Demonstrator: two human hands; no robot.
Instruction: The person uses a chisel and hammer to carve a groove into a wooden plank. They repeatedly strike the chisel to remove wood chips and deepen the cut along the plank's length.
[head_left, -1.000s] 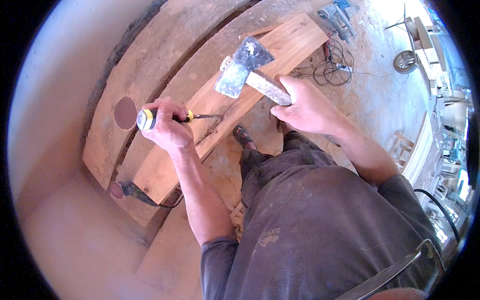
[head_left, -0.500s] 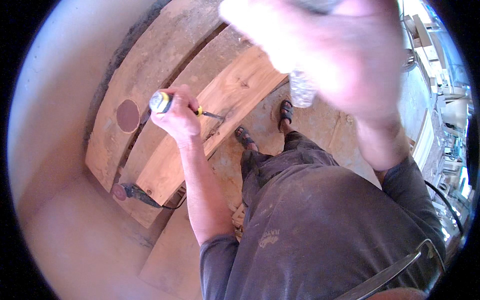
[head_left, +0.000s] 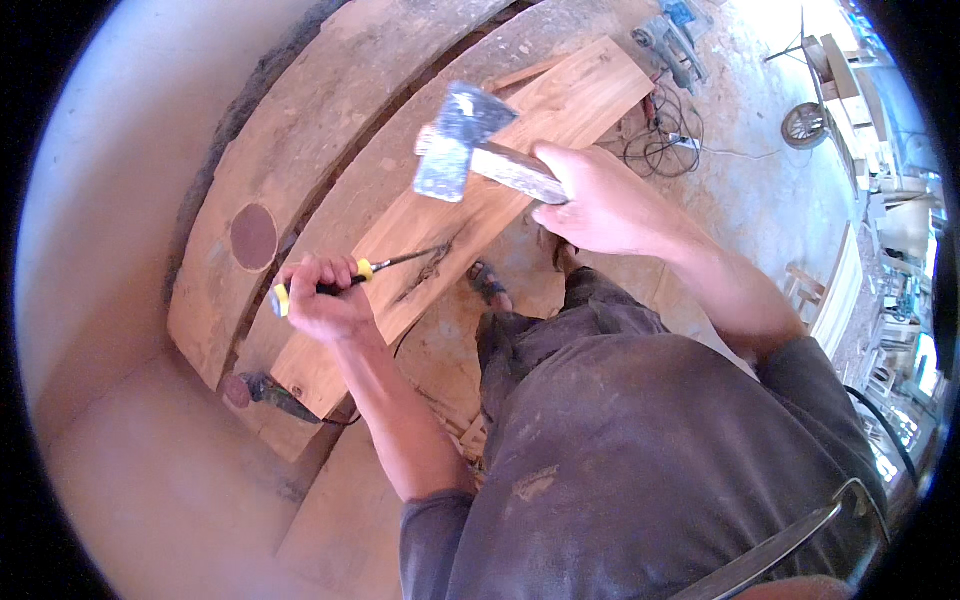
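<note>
My left hand [head_left: 328, 305] is closed around the yellow-and-black handle of a chisel [head_left: 405, 257]. The chisel slants low over a wooden plank [head_left: 390, 235], its tip at a dark, rough crack [head_left: 428, 268] in the plank's surface. Gripped in my right hand [head_left: 595, 200] is a hatchet [head_left: 465, 125] with a worn grey head and a short wooden handle. Its head hangs over the plank, beyond the chisel and apart from its handle.
A round brown sanding disc [head_left: 254, 238] lies on the weathered boards [head_left: 220, 290] beneath. An angle grinder [head_left: 280, 396] rests by the plank's near end. Beyond the far end are a blue power tool [head_left: 675, 45] and coiled cables [head_left: 655, 140].
My right hand has come down and away from the camera, bringing the hatchet fully into view. My left hand and the chisel handle have shifted lower left, leaving the chisel flatter.
</note>
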